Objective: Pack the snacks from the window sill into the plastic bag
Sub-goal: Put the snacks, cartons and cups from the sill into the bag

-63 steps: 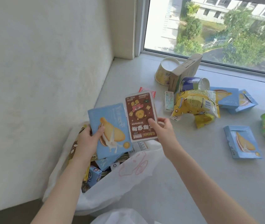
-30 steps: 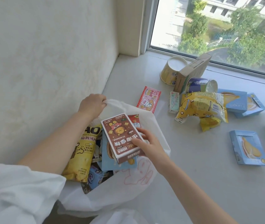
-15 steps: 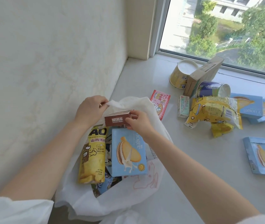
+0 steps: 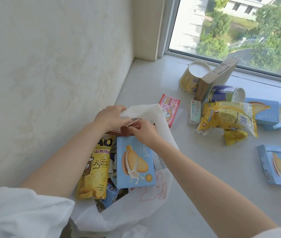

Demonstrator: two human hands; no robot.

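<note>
Brown box going into the bag

The left hand (image 4: 109, 115) grips the bag (image 4: 155, 115) rim; the right hand (image 4: 144, 133) pinches the brown box (image 4: 120, 130) above a blue box (image 4: 134, 162), at the sill's (image 4: 204, 177) left edge.

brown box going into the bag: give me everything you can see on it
The brown box is a small flat carton, cardboard by its look, chocolate brown with white lettering on the end facing the camera, partly hidden. It lies tilted at the mouth of the white plastic bag, above the blue biscuit box. The right hand pinches its near corner; the left hand, gripping the bag's edge, sits against its top. Most of it is hidden.
</note>
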